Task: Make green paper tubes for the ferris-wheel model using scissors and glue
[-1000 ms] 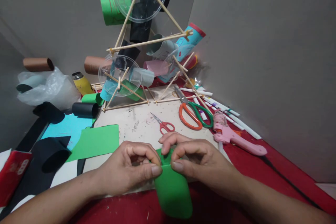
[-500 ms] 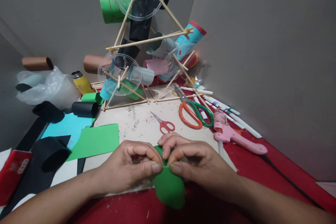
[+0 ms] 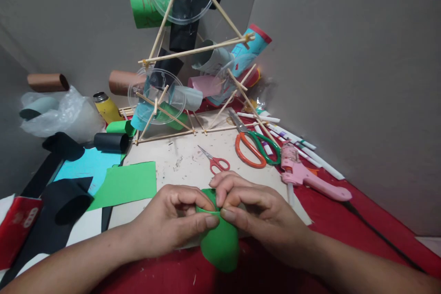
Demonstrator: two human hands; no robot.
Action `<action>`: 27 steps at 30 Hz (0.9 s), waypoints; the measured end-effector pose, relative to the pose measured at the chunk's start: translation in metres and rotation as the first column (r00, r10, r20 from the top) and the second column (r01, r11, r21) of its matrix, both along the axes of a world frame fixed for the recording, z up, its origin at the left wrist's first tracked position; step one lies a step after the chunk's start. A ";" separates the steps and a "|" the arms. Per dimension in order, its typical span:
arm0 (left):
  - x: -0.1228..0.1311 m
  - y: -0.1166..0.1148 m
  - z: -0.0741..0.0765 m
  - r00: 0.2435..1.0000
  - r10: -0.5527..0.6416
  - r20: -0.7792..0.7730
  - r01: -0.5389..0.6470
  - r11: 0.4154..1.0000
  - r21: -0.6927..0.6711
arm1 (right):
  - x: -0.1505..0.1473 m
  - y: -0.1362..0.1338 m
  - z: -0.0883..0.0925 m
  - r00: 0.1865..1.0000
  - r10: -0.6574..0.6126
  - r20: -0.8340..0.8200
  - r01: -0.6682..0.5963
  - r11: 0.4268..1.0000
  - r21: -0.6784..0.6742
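Between both hands is a curved piece of green craft foam or paper (image 3: pixel 220 245), bent into a rounded, tube-like shape that hangs over the front of the board. My left hand (image 3: pixel 177 216) pinches its upper edge from the left, thumb outside and fingers inside. From the right, my right hand (image 3: pixel 253 204) pinches the same edge close to the left fingertips. The fingers hide part of the green piece. Just beyond the hands lie small red-handled scissors (image 3: pixel 217 164). A flat green sheet (image 3: pixel 129 183) rests left of my left hand.
A stick frame with clear plastic discs (image 3: pixel 196 48) stands at the back. Large scissors (image 3: pixel 255 149), a pink glue gun (image 3: pixel 315 183) and several markers (image 3: pixel 292 138) lie at right. Black rolled sheets (image 3: pixel 74 202), a blue sheet (image 3: pixel 89 165) and a yellow bottle (image 3: pixel 105 108) are at left.
The green piece has tilted and shifted slightly left, with more of its upper rim showing. My left thumb has slid a little to the right along the edge.
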State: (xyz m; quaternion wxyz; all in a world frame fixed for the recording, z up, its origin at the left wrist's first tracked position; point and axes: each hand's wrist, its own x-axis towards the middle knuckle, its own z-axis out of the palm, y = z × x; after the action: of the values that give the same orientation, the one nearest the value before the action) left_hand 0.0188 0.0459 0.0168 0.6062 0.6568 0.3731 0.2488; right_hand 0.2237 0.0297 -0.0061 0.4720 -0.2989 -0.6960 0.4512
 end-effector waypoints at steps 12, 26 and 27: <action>-0.006 0.007 -0.002 0.987 -0.001 0.162 0.058 0.934 -0.351 | 0.011 0.007 -0.003 0.997 0.050 -0.055 -0.061 0.972 -0.225; -0.003 0.002 0.000 0.988 -0.055 0.144 0.096 0.949 -0.299 | 0.003 0.003 -0.005 0.987 0.115 -0.107 -0.140 0.957 -0.255; -0.004 0.001 0.001 0.989 -0.068 0.134 0.102 0.960 -0.262 | 0.003 0.003 -0.005 0.988 0.121 -0.098 -0.141 0.961 -0.236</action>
State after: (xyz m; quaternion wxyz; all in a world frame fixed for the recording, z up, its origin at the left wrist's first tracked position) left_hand 0.0150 0.0471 0.0175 0.7216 0.5674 0.3367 0.2096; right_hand 0.2266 0.0324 -0.0111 0.4295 -0.2888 -0.6336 0.5750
